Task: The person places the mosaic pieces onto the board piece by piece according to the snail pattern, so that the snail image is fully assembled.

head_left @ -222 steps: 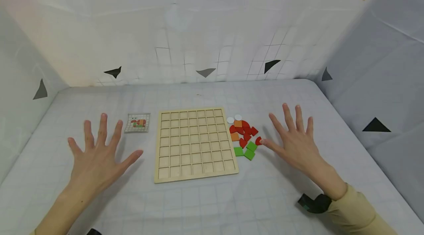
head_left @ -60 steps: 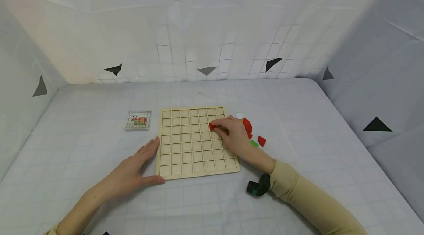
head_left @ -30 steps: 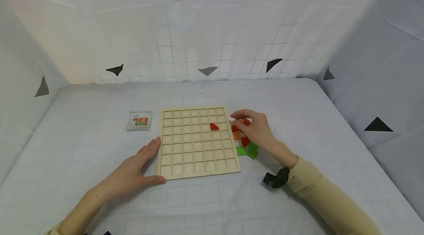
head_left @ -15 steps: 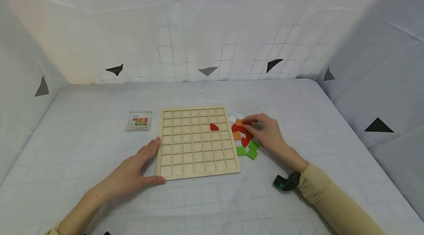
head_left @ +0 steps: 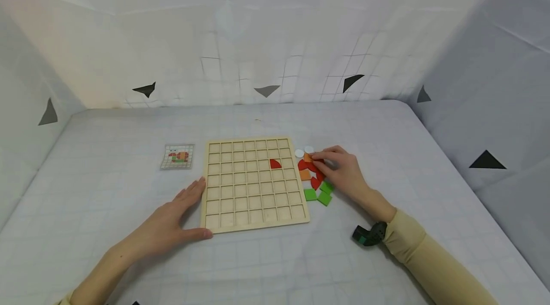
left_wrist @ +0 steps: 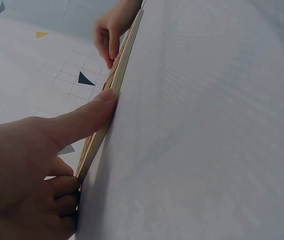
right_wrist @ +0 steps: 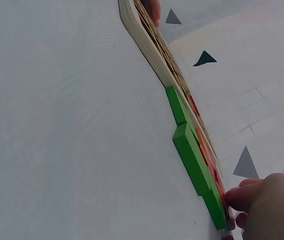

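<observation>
A square wooden grid board (head_left: pixel 253 225) lies flat, with one red quarter-circle tile (head_left: pixel 275 164) in a cell on its right side. Against the board's left side rests my left hand (head_left: pixel 167 226), thumb at the near left corner and fingertips farther up the edge. The left wrist view has that thumb (left_wrist: pixel 84 117) lying along the board's edge. My right hand (head_left: pixel 343 171) bends thumb and forefinger down onto the tile pile, fingertips among red tiles (head_left: pixel 316 183) and at the side of an orange square tile (head_left: pixel 308 157); I cannot tell whether they pinch a tile.
Several green square tiles (head_left: pixel 325 198) lie at the near end of the pile, with a second orange tile (head_left: pixel 305 174) touching the board's right edge. White discs (head_left: pixel 299 153) sit at the far end. Left of the board is a small picture card (head_left: pixel 178 157) showing a colored figure on a grid.
Both hands were spread beside the board earlier. The left hand came to the board's left edge. The right hand placed the red quarter-circle in a cell, then moved back to the pile.
</observation>
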{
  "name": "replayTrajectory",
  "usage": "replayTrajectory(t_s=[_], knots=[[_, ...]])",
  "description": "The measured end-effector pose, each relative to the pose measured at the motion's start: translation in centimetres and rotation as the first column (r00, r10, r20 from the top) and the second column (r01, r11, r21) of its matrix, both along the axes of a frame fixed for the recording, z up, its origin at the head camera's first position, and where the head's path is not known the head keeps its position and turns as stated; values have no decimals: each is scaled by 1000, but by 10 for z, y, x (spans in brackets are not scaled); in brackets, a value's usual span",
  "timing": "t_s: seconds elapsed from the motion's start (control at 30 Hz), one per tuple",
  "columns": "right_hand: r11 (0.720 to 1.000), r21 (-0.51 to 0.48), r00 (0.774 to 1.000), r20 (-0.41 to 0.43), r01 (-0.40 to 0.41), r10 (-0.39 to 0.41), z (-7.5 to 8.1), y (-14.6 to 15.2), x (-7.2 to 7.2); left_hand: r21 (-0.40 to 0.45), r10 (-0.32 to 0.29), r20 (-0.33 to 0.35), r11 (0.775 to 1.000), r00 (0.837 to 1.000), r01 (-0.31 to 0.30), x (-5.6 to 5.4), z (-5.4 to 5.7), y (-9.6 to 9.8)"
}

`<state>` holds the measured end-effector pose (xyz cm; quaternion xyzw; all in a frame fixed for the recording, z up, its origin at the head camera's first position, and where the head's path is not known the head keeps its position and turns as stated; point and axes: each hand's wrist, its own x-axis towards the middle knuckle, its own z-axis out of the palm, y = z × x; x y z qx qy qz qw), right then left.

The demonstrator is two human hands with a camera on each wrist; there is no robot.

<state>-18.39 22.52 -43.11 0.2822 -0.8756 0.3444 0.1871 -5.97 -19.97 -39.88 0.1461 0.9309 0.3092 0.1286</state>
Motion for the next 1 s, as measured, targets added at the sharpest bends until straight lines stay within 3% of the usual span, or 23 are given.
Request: replayTrajectory(t_s=[0.2, 0.57, 0.8, 1.0], knots=[[1000, -7, 1000, -9, 24, -24, 1, 0, -1, 7, 1, -9, 1000, 1000, -1, 1, 2, 0], [997, -38, 997, 53, 66, -64, 1, 1, 0, 0, 10, 15, 1000, 1000, -10, 0, -1, 1], [999, 3, 999, 7, 37, -38, 0, 1, -1, -4, 9, 14, 1000, 1000, -9, 0, 0, 1], [997, 28, 995, -70, 78, -76, 0, 1, -1, -6, 6, 10, 1000, 1000, -6, -1, 0, 1]])
